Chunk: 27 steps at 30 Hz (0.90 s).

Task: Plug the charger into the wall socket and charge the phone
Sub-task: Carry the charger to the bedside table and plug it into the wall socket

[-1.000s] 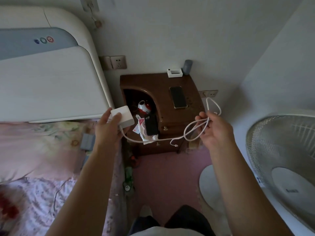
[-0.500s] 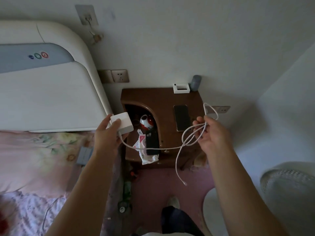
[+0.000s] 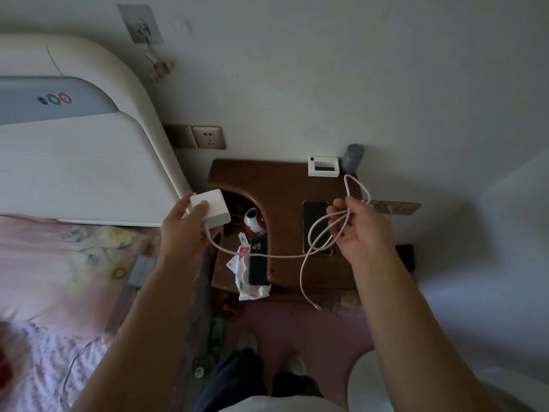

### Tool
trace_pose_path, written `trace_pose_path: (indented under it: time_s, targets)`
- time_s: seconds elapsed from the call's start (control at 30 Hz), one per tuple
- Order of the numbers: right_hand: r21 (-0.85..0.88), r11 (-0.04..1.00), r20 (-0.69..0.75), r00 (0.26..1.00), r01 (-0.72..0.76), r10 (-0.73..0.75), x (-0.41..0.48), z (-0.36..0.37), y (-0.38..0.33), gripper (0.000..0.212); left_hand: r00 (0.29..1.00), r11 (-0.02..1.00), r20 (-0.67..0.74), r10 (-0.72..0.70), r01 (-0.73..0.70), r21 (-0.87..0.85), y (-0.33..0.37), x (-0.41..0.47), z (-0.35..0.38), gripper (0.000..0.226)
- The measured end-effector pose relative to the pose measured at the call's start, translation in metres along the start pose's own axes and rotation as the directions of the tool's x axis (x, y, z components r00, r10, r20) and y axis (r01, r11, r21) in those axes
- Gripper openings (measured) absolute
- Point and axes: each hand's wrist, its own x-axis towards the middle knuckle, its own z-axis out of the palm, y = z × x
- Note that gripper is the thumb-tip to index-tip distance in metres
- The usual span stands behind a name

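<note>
1. The left hand (image 3: pixel 184 230) grips the white charger (image 3: pixel 211 210) just beside the nightstand's (image 3: pixel 285 179) left edge.
2. The right hand (image 3: pixel 361 230) clasps loops of its cable (image 3: pixel 329 230), the free end dangling.
3. The phone (image 3: pixel 315 221) lies on the nightstand's right side; the socket (image 3: pixel 208 137) sits on the wall above.

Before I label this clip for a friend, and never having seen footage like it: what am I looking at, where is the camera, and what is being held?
The one picture comes from a camera worn on a person's head, looking down at their two bare hands. The left hand has a grip on a white charger block; the right hand holds loops of its white cable, whose free end dangles. Below is a brown bedside cabinet with a dark phone lying flat on top. A wall socket sits beside the bed's headboard. Nothing is plugged in yet.
</note>
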Motion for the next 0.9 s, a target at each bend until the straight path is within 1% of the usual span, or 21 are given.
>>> trace_pose_path:
  time_s: [0.2, 0.3, 0.47, 0.63, 0.77, 0.9]
  targets:
    - [-0.017, 1.0, 0.0, 1.0, -0.022, 0.022, 0.02, 0.02, -0.003, 0.009, 1.0, 1.0, 0.015, -0.009, 0.009, 0.011, 0.006, 0.026, 0.01, 0.051]
    - [-0.009, 1.0, -0.005, 1.0, -0.025, 0.025, 0.028, 0.034, -0.001, 0.008, 0.999, 0.998, 0.024, -0.024, 0.023, 0.053, 0.01, 0.044, 0.016, 0.05]
    - [-0.017, 1.0, -0.029, 1.0, -0.012, 0.011, 0.038, 0.067, 0.005, 0.007, 0.999, 0.997, 0.033, -0.041, 0.039, 0.074, 0.021, 0.079, 0.017, 0.049]
    - [-0.027, 1.0, -0.061, 0.998, -0.016, 0.014, 0.05, 0.106, 0.015, 0.007, 0.995, 0.995, 0.074, -0.067, 0.061, 0.078, 0.032, 0.122, 0.01, 0.05]
    - [-0.018, 1.0, -0.097, 0.995, -0.001, -0.001, 0.059, 0.13, 0.026, 0.008, 0.99, 0.99, 0.111, -0.083, 0.07, 0.123, 0.036, 0.156, 0.007, 0.051]
    - [-0.014, 1.0, -0.127, 0.992, -0.005, 0.003, 0.068, 0.147, 0.036, 0.008, 0.987, 0.977, 0.13, -0.092, 0.064, 0.204, 0.034, 0.183, 0.01, 0.052]
